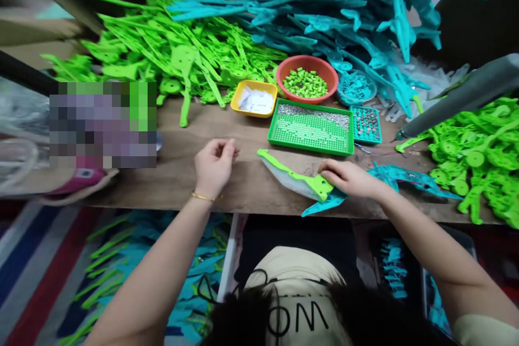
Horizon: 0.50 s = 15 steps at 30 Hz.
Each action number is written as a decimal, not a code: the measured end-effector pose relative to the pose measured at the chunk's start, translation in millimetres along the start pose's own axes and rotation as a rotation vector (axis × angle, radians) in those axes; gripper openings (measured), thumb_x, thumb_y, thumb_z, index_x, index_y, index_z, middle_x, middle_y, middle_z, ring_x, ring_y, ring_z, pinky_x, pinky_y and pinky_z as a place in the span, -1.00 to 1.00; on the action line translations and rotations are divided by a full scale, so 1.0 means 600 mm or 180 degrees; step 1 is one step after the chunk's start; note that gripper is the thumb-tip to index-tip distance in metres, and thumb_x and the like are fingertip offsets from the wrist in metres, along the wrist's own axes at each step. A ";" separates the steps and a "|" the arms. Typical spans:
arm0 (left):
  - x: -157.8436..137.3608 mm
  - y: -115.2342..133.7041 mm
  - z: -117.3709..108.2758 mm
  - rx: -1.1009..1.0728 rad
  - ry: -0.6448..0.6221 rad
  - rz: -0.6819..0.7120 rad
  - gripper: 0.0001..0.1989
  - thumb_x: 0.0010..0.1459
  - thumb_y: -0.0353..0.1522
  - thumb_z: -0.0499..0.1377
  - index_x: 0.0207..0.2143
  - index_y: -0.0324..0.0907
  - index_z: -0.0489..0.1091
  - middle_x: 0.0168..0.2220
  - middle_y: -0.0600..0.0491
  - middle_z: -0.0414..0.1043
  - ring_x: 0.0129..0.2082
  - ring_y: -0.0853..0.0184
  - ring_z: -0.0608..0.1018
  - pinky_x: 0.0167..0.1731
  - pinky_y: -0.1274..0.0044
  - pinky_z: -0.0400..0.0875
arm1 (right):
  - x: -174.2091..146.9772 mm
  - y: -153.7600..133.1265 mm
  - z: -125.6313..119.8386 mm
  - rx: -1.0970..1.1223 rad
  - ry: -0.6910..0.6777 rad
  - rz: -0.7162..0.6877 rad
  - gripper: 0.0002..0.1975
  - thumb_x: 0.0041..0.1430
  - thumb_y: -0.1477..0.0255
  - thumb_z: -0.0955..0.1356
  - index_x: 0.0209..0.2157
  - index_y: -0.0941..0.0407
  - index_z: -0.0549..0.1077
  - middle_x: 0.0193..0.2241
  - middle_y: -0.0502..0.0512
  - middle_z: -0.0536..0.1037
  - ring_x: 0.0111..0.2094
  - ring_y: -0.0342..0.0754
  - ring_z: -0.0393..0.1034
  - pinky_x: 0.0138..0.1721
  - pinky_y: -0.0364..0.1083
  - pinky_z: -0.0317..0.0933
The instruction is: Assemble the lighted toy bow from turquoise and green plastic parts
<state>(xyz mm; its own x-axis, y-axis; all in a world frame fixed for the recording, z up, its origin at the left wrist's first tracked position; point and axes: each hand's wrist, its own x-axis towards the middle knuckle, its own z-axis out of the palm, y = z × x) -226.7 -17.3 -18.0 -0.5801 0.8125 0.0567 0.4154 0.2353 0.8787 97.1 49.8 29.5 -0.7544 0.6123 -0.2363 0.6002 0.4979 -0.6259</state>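
My right hand (344, 175) is closed on the wide end of a long, thin assembly lying near the table's front edge. This assembly has a lime-green plastic arm (290, 174), a clear blade-like piece (284, 179) along it and a teal plastic part (324, 205) beneath its wide end. Apart from it, on the left, my left hand (217, 165) hovers over the wood with thumb and fingers pinched together; whatever may be between them is hidden. Another teal part (409, 175) lies on the table to the right of my right hand.
Behind the hands stand a green tray (310, 127) of tiny metal pieces, a yellow dish (254, 98), a red bowl (307, 78) of green bits and a blue tray (367, 124). A grey bar (462, 97) slants in from the right. Green and teal piles surround these.
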 end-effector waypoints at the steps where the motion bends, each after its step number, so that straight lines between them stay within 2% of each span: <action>1: 0.028 -0.011 -0.007 0.0347 0.0060 -0.0049 -0.69 0.16 -0.13 0.07 -0.31 -0.19 0.40 -0.37 0.01 0.55 -0.41 0.37 0.56 -0.33 0.54 0.47 | 0.002 0.003 0.019 -0.0215 0.0040 -0.0032 -0.73 0.35 0.30 0.16 -0.17 0.10 0.43 -0.26 0.10 0.55 -0.28 -0.08 0.41 -0.24 -0.09 0.22; 4: 0.110 -0.026 -0.019 0.0844 0.0206 -0.0108 -0.77 0.14 -0.25 0.06 -0.30 -0.20 0.40 -0.32 -0.04 0.55 -0.35 0.33 0.56 -0.28 0.52 0.44 | 0.005 0.013 0.060 -0.0726 0.0258 -0.0145 -0.70 0.37 0.30 0.14 -0.19 0.11 0.44 -0.23 0.17 0.55 -0.20 -0.02 0.41 -0.20 -0.06 0.23; 8: 0.201 -0.017 -0.002 0.1344 0.0217 -0.0119 -0.82 0.09 -0.37 0.08 -0.31 -0.23 0.44 -0.29 -0.07 0.55 -0.21 0.23 0.55 -0.13 0.47 0.39 | 0.005 0.029 0.083 -0.1002 0.0584 -0.0311 -0.67 0.38 0.30 0.13 -0.18 0.13 0.44 -0.25 0.19 0.53 -0.17 0.03 0.39 -0.13 0.00 0.25; 12: 0.269 0.000 0.026 0.1718 0.0319 -0.0072 -0.69 0.12 -0.44 0.02 -0.11 -0.23 0.44 -0.07 -0.17 0.48 -0.03 0.13 0.49 0.01 0.38 0.31 | 0.004 0.035 0.088 -0.0944 0.0739 -0.0410 -0.72 0.36 0.31 0.16 -0.18 0.14 0.43 -0.22 0.20 0.51 -0.13 0.05 0.36 -0.07 0.05 0.25; 15: 0.308 0.006 0.022 0.1952 0.0475 -0.0107 -0.56 0.15 -0.49 -0.05 0.06 -0.25 0.35 0.11 -0.33 0.29 0.06 -0.01 0.43 -0.01 0.24 0.28 | 0.002 0.034 0.090 -0.0878 0.0763 -0.0417 -0.74 0.36 0.33 0.17 -0.18 0.13 0.43 -0.22 0.18 0.51 -0.13 0.04 0.36 -0.06 0.05 0.25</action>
<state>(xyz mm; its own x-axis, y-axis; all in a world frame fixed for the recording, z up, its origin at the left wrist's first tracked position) -323.2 140.8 -10.9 -0.6731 0.7266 0.1382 0.6955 0.5583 0.4522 93.8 27.6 -23.9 -0.7655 0.6426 0.0333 0.5765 0.7079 -0.4082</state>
